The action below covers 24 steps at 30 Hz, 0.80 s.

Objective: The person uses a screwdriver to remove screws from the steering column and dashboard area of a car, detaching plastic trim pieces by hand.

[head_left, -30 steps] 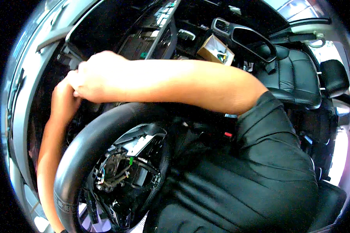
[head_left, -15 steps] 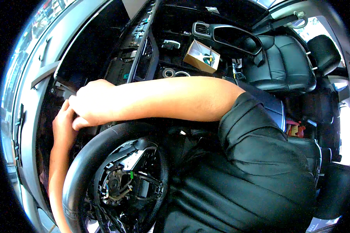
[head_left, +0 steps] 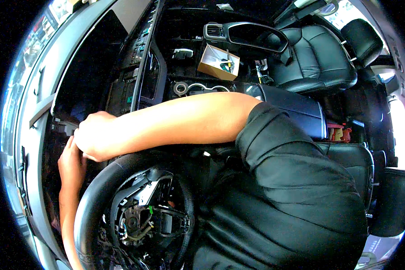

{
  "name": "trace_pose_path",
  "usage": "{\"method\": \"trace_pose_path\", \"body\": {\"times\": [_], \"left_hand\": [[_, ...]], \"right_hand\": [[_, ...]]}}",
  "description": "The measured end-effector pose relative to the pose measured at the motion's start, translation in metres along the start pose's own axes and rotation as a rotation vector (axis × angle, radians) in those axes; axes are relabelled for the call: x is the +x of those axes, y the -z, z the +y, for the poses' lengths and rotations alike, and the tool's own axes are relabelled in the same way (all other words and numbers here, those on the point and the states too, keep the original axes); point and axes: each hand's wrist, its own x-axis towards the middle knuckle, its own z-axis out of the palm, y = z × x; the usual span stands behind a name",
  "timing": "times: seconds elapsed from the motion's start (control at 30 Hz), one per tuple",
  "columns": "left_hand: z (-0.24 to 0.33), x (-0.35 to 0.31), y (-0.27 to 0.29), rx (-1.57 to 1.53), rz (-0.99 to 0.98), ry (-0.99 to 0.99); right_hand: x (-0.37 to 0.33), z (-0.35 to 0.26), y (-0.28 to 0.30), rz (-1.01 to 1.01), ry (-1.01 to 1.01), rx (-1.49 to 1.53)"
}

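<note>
Behind the steering wheel [head_left: 92, 198], deep in the opened dashboard, my two hands meet. My right hand [head_left: 96, 135] is curled, its arm reaching across from the right, and what its fingers grip is hidden beneath it. Close against it, my left hand [head_left: 72, 163] comes up along the windscreen side, fingers drawn together, with any held part too small or covered to make out. The wheel's centre is uncovered, showing wiring and a round hub [head_left: 132, 220] with a green clip [head_left: 151, 209]. A dark panel [head_left: 92, 67] lies on the dashboard beyond my hands.
An open cardboard box [head_left: 218, 63] with tools stands at the console, near the cup holders [head_left: 207, 87]. A detached instrument surround with an air vent [head_left: 256, 38] rests against the black passenger seat [head_left: 308, 58]. The blue-black armrest [head_left: 294, 110] lies right of my arm.
The view has shifted, so the console and seat appear further left. My hands stay together at the same dashboard spot, the right one slightly lower in the picture.
</note>
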Motion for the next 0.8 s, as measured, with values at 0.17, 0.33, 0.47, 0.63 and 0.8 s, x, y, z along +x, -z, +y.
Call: {"method": "trace_pose_path", "body": {"times": [0.17, 0.33, 0.47, 0.63, 0.8], "left_hand": [[-0.005, -0.001, 0.001, 0.130, -0.081, -0.019], [0.001, -0.012, 0.000, 0.048, 0.096, -0.058], [0.032, -0.049, 0.017, 0.157, 0.216, 0.007], [0.055, -0.120, 0.058, -0.143, 0.241, 0.096], [0.060, -0.154, 0.084, -0.619, 0.360, 0.489]], "right_hand": [[0.000, 0.000, 0.005, -0.126, -0.185, 0.121], [0.029, -0.014, -0.004, -0.256, -0.088, -0.300], [0.024, -0.028, 0.014, -0.361, -0.109, -0.312], [0.019, -0.013, 0.004, -0.321, -0.219, -0.019], [0.023, 0.002, -0.007, -0.290, -0.444, 0.156]]}}
